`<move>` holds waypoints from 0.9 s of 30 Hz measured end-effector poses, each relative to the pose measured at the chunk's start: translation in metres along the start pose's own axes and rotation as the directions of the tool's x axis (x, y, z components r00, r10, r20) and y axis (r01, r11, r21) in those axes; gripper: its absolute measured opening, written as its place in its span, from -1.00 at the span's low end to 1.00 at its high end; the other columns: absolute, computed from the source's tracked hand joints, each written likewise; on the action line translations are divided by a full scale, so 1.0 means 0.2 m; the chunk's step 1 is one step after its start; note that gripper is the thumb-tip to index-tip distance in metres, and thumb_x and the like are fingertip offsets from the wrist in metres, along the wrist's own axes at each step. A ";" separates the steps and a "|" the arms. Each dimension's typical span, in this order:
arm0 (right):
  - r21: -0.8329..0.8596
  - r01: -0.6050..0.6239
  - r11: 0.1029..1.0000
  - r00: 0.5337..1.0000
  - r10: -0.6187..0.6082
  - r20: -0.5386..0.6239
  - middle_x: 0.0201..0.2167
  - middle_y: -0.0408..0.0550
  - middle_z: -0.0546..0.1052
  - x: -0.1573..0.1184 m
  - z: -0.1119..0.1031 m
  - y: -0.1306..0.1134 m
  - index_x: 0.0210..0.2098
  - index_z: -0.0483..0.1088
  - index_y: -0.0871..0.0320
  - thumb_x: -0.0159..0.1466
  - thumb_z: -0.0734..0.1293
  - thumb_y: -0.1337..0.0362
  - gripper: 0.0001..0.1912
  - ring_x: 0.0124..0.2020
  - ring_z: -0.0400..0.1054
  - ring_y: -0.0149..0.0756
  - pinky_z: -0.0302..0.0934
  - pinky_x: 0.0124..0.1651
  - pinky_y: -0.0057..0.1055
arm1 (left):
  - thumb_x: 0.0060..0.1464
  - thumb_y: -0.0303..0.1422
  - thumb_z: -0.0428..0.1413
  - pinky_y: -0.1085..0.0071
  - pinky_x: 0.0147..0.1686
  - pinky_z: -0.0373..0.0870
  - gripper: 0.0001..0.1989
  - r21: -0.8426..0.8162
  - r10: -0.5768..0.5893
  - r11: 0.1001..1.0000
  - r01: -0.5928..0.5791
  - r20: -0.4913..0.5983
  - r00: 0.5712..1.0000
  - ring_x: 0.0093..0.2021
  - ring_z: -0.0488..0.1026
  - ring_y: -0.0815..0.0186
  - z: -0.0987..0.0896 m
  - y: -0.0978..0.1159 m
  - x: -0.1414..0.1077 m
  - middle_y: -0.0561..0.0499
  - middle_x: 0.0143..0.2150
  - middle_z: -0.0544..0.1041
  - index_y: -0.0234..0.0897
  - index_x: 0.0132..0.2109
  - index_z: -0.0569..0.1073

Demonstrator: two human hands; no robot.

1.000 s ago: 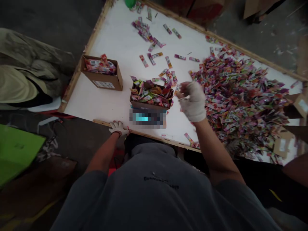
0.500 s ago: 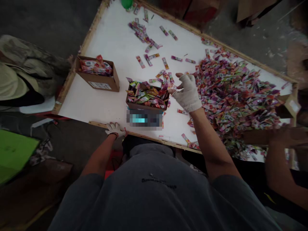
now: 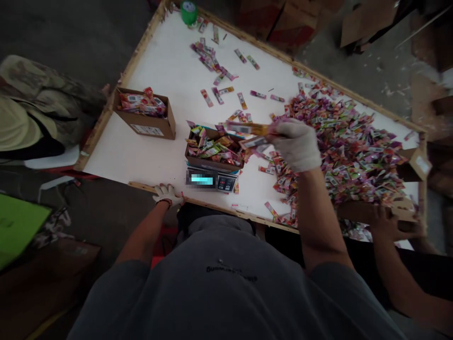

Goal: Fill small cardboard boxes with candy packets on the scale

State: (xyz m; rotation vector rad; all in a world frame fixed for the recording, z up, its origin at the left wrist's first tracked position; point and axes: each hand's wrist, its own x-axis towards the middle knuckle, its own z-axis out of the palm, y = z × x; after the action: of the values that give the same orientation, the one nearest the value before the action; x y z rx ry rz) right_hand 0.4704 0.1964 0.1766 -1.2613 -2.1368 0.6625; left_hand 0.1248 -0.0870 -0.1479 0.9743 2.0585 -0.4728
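Note:
My right hand [image 3: 297, 144], in a white glove with bare fingertips, is closed on several candy packets [image 3: 251, 130], which stick out to the left toward an open carton of packets [image 3: 214, 164]. That carton sits on a scale [image 3: 226, 183] with a lit display. My left hand [image 3: 167, 195], gloved too, rests on the table's front edge with its fingers spread and nothing in it. Right of my right hand spreads a large heap of colourful packets [image 3: 347, 137].
A second filled carton [image 3: 152, 126] stands at the left of the white table [image 3: 116, 146]. Green tape [image 3: 188, 13] lies at the far edge. Loose packets are scattered between. On the right, another person's hands [image 3: 385, 222] hold a cardboard box [image 3: 357, 212].
My right hand has moved right and closed, and packets now show in it. The other person's hands and box have shifted left. The view has moved slightly.

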 end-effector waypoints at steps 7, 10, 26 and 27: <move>-0.520 -0.395 0.757 0.910 0.248 -0.331 -0.51 -0.12 0.46 -0.25 -0.59 0.09 -0.58 0.48 0.02 0.10 0.62 0.57 -0.61 -0.35 0.34 -0.21 0.25 -0.14 -0.14 | 0.14 0.29 0.34 -0.56 0.71 -0.06 0.47 -0.016 0.030 0.999 -0.030 -0.007 1.000 0.86 -0.49 -0.66 0.04 -0.01 0.03 -0.60 0.90 -0.36 -0.50 0.87 0.00; -0.592 -0.466 0.658 0.883 0.306 -0.355 -0.52 -0.13 0.40 -0.32 -0.64 0.15 -0.61 0.35 0.01 0.08 0.62 0.56 -0.54 -0.36 0.27 -0.20 0.23 -0.12 -0.13 | 0.14 0.31 0.34 -0.59 0.70 -0.03 0.49 -0.008 0.018 1.000 -0.018 0.003 1.000 0.87 -0.48 -0.64 0.03 -0.01 0.03 -0.62 0.89 -0.38 -0.49 0.88 -0.03; -0.748 -0.359 0.559 0.928 0.296 -0.225 -0.48 -0.04 0.33 -0.33 -0.64 0.37 -0.45 0.56 0.08 0.18 0.46 0.33 -0.93 -0.31 0.18 -0.10 0.09 -0.19 -0.21 | 0.14 0.34 0.28 -0.60 0.71 -0.03 0.50 0.014 0.001 1.000 -0.001 0.030 1.000 0.87 -0.54 -0.58 0.01 0.02 -0.01 -0.52 0.91 -0.42 -0.47 0.89 -0.07; -0.748 -0.354 0.561 0.930 0.297 -0.218 -0.48 -0.06 0.30 -0.33 -0.64 0.38 -0.45 0.55 0.08 0.19 0.46 0.33 -0.92 -0.31 0.16 -0.11 0.06 -0.19 -0.21 | 0.15 0.32 0.29 -0.59 0.71 -0.03 0.49 0.014 0.002 1.000 -0.003 0.022 1.000 0.88 -0.54 -0.56 0.01 0.03 -0.03 -0.53 0.91 -0.42 -0.47 0.89 -0.07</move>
State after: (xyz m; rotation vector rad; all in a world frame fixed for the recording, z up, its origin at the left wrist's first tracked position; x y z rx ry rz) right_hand 0.6302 0.1872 0.2038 -2.1398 -2.2071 -0.2746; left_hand 0.1315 -0.0871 -0.1448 0.9759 2.0369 -0.4955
